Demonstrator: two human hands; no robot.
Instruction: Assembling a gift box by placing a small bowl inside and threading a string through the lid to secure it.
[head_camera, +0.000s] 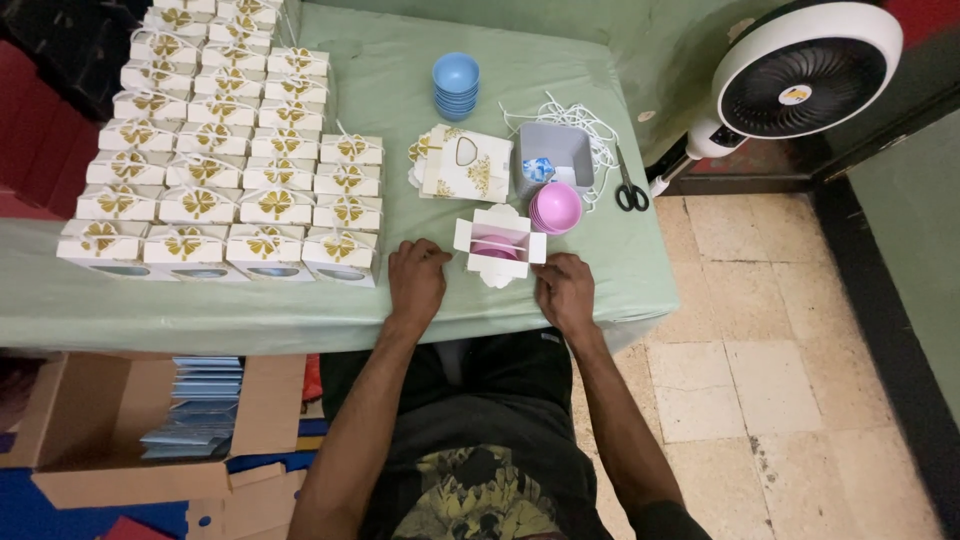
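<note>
A green table (400, 90) carries rows of finished white gift boxes (220, 170) to the left of the hands. Between the hands sits an open white box (499, 246) with a pink bowl (497, 250) inside. The left hand (417, 280) rests loosely curled beside it; the right hand (565, 290) touches its right flap, fingers relaxed.

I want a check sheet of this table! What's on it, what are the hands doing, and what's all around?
Surface: table under pale green cloth.
Job's things: open white box, pink bowl inside.
Clutter: rows of closed gold-bow boxes; blue bowl stack; pink bowl stack; flat box blanks; grey tray; scissors; white strings.
Grippers: left hand and right hand rest beside the open box.
Cables: nothing seen.
Surroundings: white fan; cardboard carton; tiled floor.
</note>
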